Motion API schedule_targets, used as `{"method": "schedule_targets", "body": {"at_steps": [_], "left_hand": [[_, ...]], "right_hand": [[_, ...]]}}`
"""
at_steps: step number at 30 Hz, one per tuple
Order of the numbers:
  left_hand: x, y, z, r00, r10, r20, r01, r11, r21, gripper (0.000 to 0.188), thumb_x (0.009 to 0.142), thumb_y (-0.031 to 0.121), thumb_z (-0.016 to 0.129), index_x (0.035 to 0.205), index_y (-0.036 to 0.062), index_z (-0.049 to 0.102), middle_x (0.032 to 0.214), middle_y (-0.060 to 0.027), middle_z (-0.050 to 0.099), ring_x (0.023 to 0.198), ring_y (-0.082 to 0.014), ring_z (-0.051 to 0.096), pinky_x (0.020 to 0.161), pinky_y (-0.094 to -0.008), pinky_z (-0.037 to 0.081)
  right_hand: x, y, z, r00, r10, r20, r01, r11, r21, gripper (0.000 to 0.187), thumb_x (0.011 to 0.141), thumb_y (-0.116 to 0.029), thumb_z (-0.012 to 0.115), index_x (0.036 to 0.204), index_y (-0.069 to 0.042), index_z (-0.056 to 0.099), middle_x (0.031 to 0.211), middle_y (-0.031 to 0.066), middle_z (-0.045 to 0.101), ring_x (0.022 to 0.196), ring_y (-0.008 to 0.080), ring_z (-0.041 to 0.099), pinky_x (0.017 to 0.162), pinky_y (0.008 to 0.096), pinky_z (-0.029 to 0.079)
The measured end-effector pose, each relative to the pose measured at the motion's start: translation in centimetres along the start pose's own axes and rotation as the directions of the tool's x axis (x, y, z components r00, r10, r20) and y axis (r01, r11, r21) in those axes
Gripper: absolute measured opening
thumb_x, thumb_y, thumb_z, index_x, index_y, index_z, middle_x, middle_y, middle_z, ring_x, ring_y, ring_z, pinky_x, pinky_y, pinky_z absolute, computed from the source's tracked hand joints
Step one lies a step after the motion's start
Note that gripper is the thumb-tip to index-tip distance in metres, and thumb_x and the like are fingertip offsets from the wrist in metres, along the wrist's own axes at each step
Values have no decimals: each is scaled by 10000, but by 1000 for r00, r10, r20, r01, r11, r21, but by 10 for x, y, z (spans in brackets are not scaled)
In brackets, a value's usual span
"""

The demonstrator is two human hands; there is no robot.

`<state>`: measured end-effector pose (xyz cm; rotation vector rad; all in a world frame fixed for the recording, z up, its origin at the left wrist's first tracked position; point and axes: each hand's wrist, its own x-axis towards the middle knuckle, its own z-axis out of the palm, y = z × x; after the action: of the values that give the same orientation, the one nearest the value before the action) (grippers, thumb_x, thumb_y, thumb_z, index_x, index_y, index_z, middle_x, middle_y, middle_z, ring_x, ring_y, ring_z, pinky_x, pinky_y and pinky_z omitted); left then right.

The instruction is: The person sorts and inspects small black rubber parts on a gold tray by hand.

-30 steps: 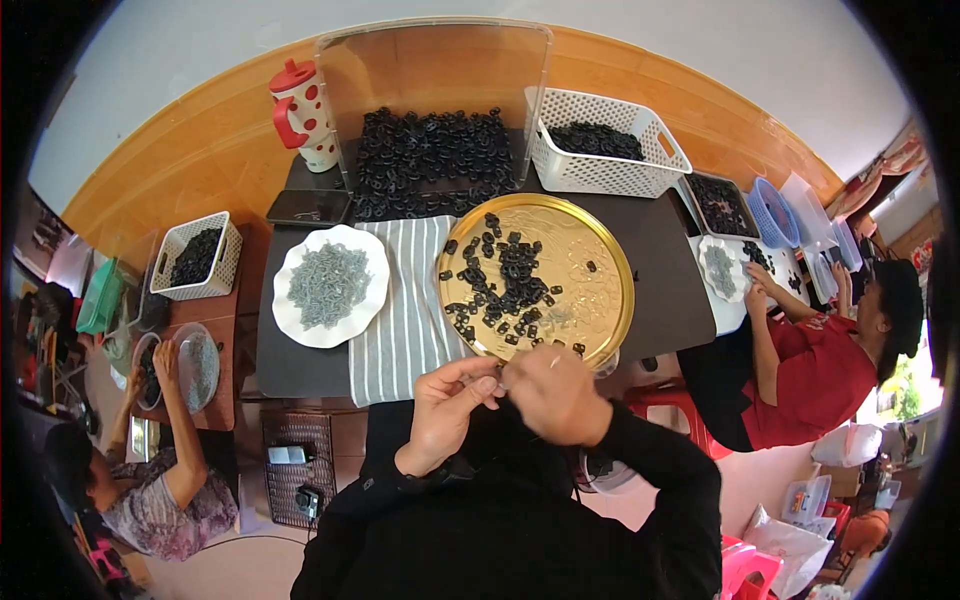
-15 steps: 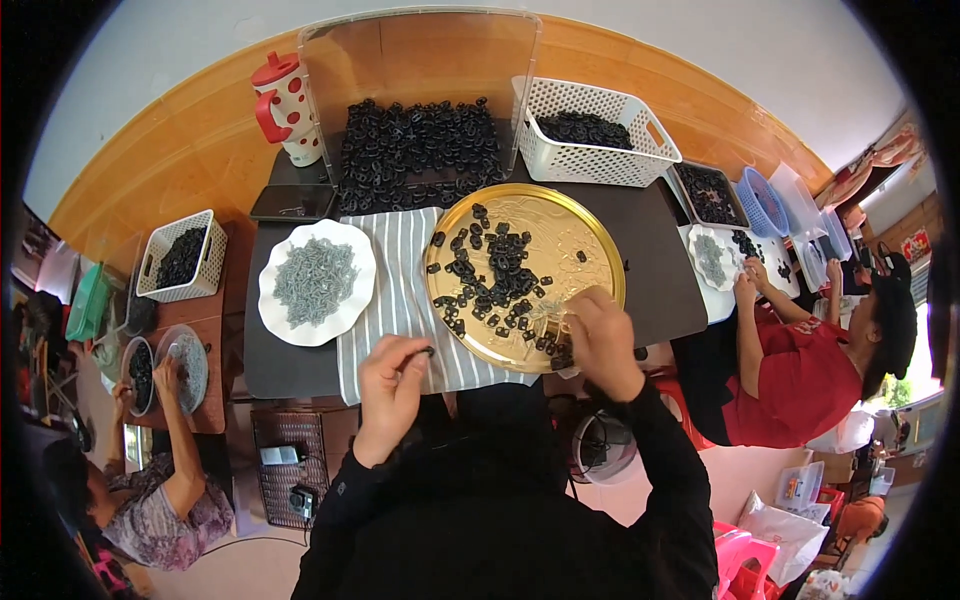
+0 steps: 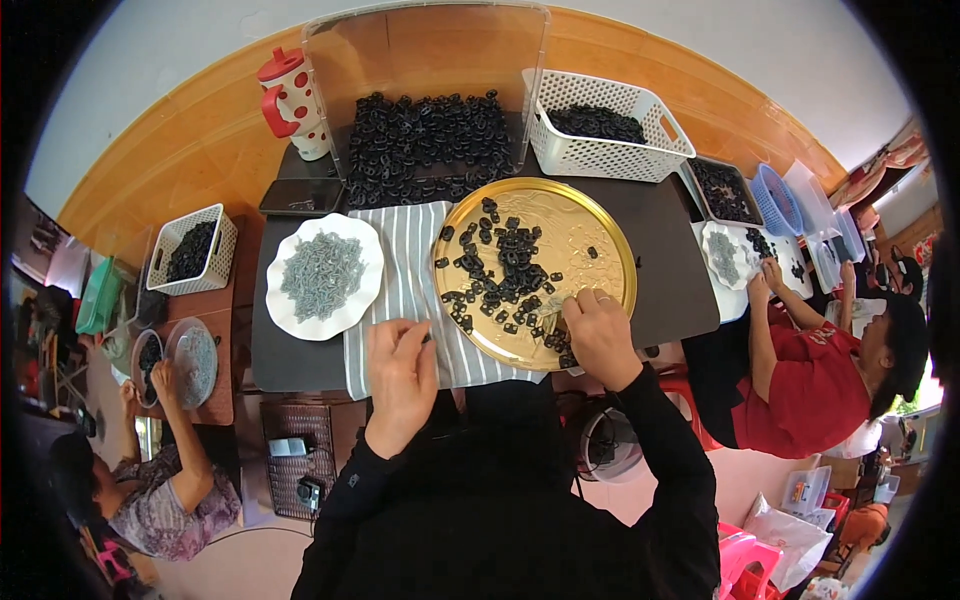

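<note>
My left hand is over the front of the striped grey cloth, its fingertips pinched on a small black plastic piece, of which only a bit shows. At the lower right of the round gold tray, my right hand reaches down with its fingers drawn together beside a little pile of silvery screws. What those fingers hold is hidden. Many loose black plastic pieces lie heaped in the tray's middle. Left of the cloth stands a scalloped white plate heaped with more silvery screws.
Behind the tray are a clear bin spilling black pieces, a white basket, a dark phone and a red-dotted tumbler. Co-workers sit at the left and right, handling small parts.
My right hand has come down and slightly left onto the tray by the screws. My left hand has turned a little and shifted right. The whole view has shifted slightly.
</note>
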<state>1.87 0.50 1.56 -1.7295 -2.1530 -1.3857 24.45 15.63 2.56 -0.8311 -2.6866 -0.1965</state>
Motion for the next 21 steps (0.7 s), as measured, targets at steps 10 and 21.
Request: {"method": "schedule_targets", "body": {"at_steps": [10,21], "left_hand": [[24,36,44,949,200,243,-175,977,-120,126,718,-17,658,844,-12,662,776,-113,538,769,-294,488,655,-374,416],[31,41,62,909,141,393,-141,990,-29,105,703,6,669,807,-6,665,774,-118,534,795,-295,498,701,-381,422]], "right_hand": [[-20,-3,-5,930,358,-87,-152,588,794,93,772,75,578,846,18,580,759,114,558,646,233,563,563,305,423],[-33,-28,-8,869,481,-114,-97,392,915,85,793,97,575,842,28,582,758,75,548,665,131,520,581,236,397]]}}
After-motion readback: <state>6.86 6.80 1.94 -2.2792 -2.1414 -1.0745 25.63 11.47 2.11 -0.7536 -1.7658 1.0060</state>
